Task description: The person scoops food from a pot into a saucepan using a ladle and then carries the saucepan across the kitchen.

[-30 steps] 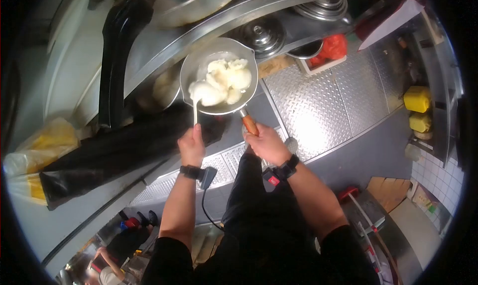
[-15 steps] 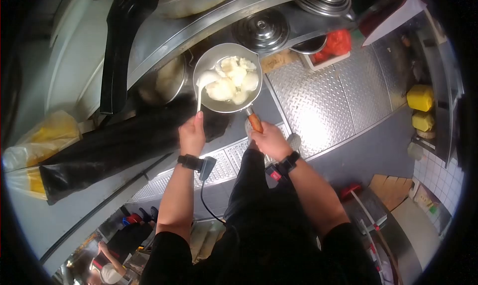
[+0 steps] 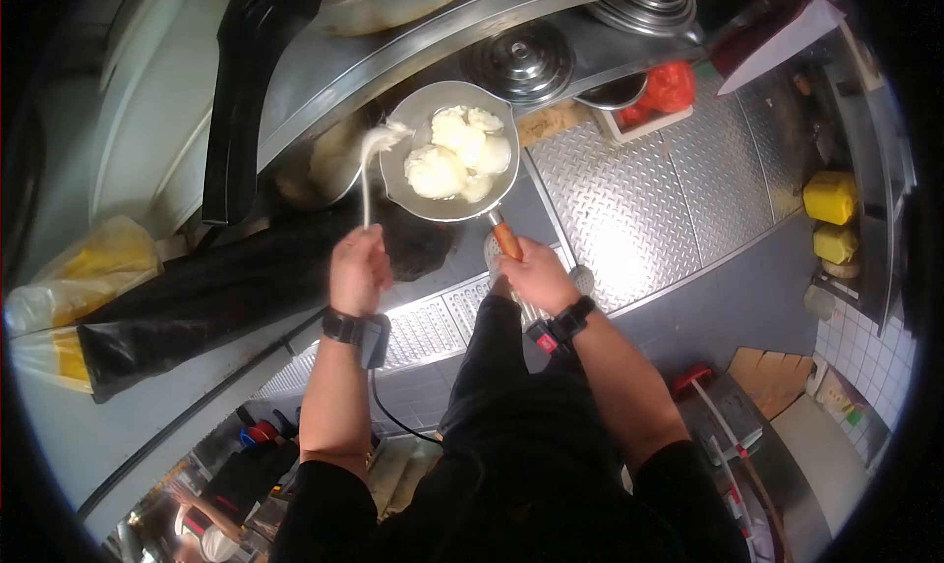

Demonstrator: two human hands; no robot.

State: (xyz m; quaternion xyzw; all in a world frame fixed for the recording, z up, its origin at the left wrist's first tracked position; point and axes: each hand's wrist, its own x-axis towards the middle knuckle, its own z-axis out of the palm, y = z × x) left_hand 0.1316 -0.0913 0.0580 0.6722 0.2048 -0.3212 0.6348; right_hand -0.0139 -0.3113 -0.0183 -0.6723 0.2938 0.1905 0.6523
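My right hand (image 3: pixel 536 273) is closed around the wooden handle (image 3: pixel 506 238) of a round light-grey saucepan (image 3: pixel 403 187). Several soft, lumpy pieces of pale white food (image 3: pixel 457 150) lie in it in shallow clear liquid. Pinched in my left hand (image 3: pixel 360 273) is the thin handle of a white ladle (image 3: pixel 368 160). Its head is at the saucepan's left rim, with whitish matter trailing over that rim. Behind the ladle, to the left, a metal pot (image 3: pixel 332 160) with pale contents sits partly hidden.
A lidded pot (image 3: pixel 518 61) stands beyond the saucepan, near a steel counter edge (image 3: pixel 383 52). Diamond-plate metal (image 3: pixel 629 209) covers the floor at right, beside a box with a red plastic bag (image 3: pixel 671 86). Another person (image 3: pixel 211 514) is at the lower left.
My left hand has moved left and slightly down, taking the ladle out of the saucepan to its left rim. The saucepan and my right hand have stayed nearly still.
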